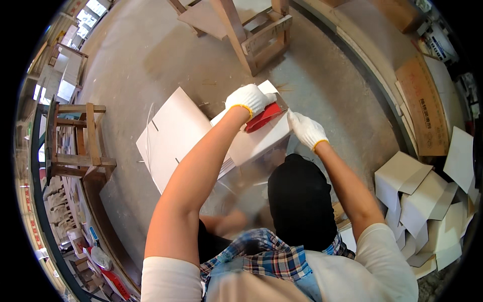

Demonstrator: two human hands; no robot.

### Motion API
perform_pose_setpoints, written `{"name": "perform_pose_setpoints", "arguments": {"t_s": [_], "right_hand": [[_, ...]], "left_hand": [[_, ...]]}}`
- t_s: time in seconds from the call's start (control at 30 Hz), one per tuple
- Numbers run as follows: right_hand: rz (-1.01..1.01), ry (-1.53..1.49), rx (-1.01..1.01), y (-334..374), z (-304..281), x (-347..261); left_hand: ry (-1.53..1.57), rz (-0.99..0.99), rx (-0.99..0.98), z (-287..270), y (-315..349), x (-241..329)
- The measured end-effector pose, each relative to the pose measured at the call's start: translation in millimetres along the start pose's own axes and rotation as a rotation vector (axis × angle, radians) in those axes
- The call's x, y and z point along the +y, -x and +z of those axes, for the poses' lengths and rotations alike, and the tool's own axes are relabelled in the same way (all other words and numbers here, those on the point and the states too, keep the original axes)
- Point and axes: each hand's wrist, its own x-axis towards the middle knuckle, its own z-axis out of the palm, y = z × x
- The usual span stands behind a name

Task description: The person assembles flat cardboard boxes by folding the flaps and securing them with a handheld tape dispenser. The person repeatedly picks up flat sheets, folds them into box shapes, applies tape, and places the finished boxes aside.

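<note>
My left hand, in a white knit glove, is closed on a red tool pressed onto a white cardboard sheet. My right hand, also gloved, grips the right edge of that same sheet. The sheet lies tilted on top of a stack of flat white cardboard blanks on the concrete floor. My bare forearms reach forward from the lower edge of the view.
A wooden frame stand is on the floor ahead. A wooden stool stands at the left. Several folded white boxes are piled at the right, beside long boards along the wall.
</note>
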Motion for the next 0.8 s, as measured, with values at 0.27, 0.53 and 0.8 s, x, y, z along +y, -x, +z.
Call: {"name": "perform_pose_setpoints", "arguments": {"t_s": [0.27, 0.53, 0.8], "right_hand": [[0.106, -0.021, 0.325, -23, 33, -17], [0.213, 0.005, 0.298, -21, 23, -26], [0.232, 0.033, 0.293, -25, 29, -24]], "left_hand": [[0.01, 0.061, -0.099, 1, -8, -8], [-0.009, 0.06, -0.183, -15, 12, -10], [-0.021, -0.018, -0.16, -23, 66, -101]]}}
